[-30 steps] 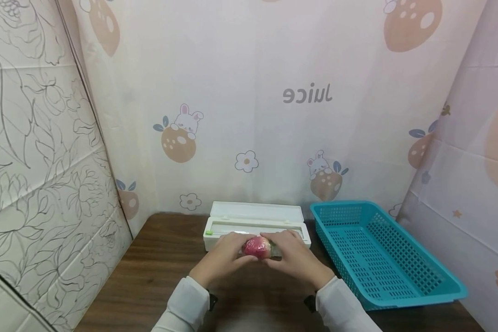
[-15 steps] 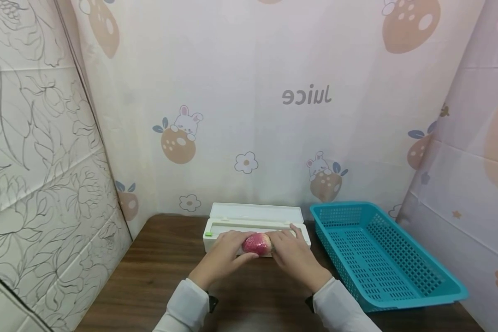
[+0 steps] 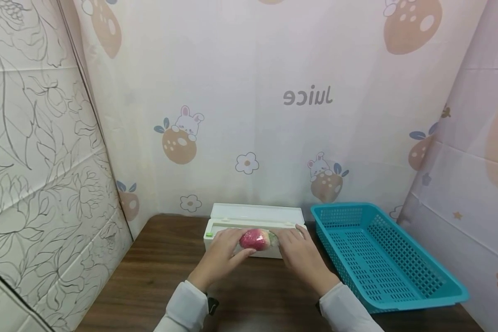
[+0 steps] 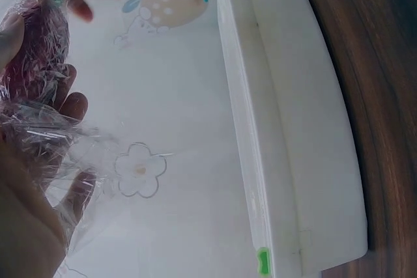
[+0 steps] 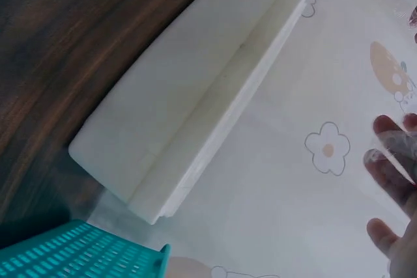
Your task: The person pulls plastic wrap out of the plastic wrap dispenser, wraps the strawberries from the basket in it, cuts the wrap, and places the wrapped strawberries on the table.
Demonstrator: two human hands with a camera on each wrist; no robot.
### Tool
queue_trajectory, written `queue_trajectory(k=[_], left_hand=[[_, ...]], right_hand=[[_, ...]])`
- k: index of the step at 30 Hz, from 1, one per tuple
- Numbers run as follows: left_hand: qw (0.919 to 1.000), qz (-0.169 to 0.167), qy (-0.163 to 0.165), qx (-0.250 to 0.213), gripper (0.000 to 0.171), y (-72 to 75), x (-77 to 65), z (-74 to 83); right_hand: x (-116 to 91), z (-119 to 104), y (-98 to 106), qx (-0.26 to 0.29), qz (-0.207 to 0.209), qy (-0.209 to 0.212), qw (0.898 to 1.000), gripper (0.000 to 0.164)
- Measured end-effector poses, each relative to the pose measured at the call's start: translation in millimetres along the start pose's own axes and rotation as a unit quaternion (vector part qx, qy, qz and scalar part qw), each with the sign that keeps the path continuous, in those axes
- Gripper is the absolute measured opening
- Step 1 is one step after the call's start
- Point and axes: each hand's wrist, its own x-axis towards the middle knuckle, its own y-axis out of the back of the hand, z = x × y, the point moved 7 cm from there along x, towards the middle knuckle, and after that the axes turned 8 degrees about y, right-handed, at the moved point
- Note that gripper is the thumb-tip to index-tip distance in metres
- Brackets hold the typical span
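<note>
A pinkish-red fruit or vegetable (image 3: 253, 240) with a yellow-green end is wrapped in clear cling film (image 4: 45, 128). My left hand (image 3: 217, 258) grips it, thumb in front and fingers behind; loose film bunches by the palm in the left wrist view. At the green end, my right hand (image 3: 300, 256) touches the wrapping with extended fingers, one finger raised apart. Film lies over its fingertips (image 5: 384, 167) in the right wrist view, while its thumb is hidden in the head view. Just behind both hands stands a white cling film dispenser (image 3: 257, 212), lid raised.
A turquoise plastic basket (image 3: 415, 304) sits right of the dispenser, near the right forearm. Dark wooden tabletop (image 3: 149, 272) extends to the left and front. Printed curtains (image 3: 249, 115) hang close behind and along both sides.
The right hand has shifted slightly right and its fingers have straightened, uncovering the green end. The left hand keeps its grip, with the wrapped piece moved slightly left and up.
</note>
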Motion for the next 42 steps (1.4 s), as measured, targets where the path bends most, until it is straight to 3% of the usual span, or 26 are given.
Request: queue_trajectory(k=[3, 7, 12, 17, 21, 23, 29, 34, 36, 37, 39, 42], left_hand=[[0.9999, 0.011, 0.001, 0.001, 0.05, 1.6, -0.1, -1.1], [0.9999, 0.015, 0.002, -0.003, 0.05, 1.0, 0.1, -1.3], [0.9998, 0.016, -0.005, -0.015, 0.053, -5.2, 1.2, 2.3], [0.9998, 0.009, -0.008, -0.015, 0.053, -11.5, 1.6, 6.1], [0.9997, 0.01, -0.006, -0.023, 0.054, -11.4, 1.6, 6.6], [0.9996, 0.007, -0.005, -0.028, 0.054, -11.6, 2.2, 6.6], [0.9991, -0.009, 0.008, -0.039, 0.055, -11.7, 2.6, 5.0], [0.9993, -0.01, 0.012, -0.035, 0.055, -11.1, 2.4, 4.3], [0.9992, -0.009, 0.012, -0.038, 0.055, -11.6, 2.2, 3.9], [0.999, -0.008, 0.012, -0.042, 0.055, -11.8, 2.4, 3.9], [0.9988, -0.002, 0.007, -0.048, 0.055, -12.3, 2.5, 4.2], [0.9985, 0.005, 0.003, -0.055, 0.055, -12.8, 2.7, 4.4]], right_hand=[[-5, 2, -1, 0.002, 0.01, -0.003, 1.0, 0.029], [-8, 1, -5, 0.021, 0.019, -0.014, 1.0, 0.056], [-7, -8, -15, 0.048, 0.007, -0.02, 0.999, 0.051], [-5, -15, -19, 0.067, 0.015, -0.023, 0.997, 0.061], [-3, -19, -20, 0.115, 0.018, -0.036, 0.993, 0.045], [-1, -20, -22, 0.165, 0.013, -0.054, 0.985, 0.034], [-1, -22, -33, 0.338, -0.028, -0.131, 0.931, 0.035], [-2, -23, -37, 0.362, -0.043, -0.154, 0.918, 0.039], [-3, -25, -38, 0.386, -0.039, -0.162, 0.907, 0.04], [-3, -26, -39, 0.406, -0.04, -0.17, 0.897, 0.041], [-3, -29, -42, 0.469, -0.047, -0.188, 0.862, 0.043], [-4, -34, -49, 0.578, -0.073, -0.227, 0.78, 0.052]])
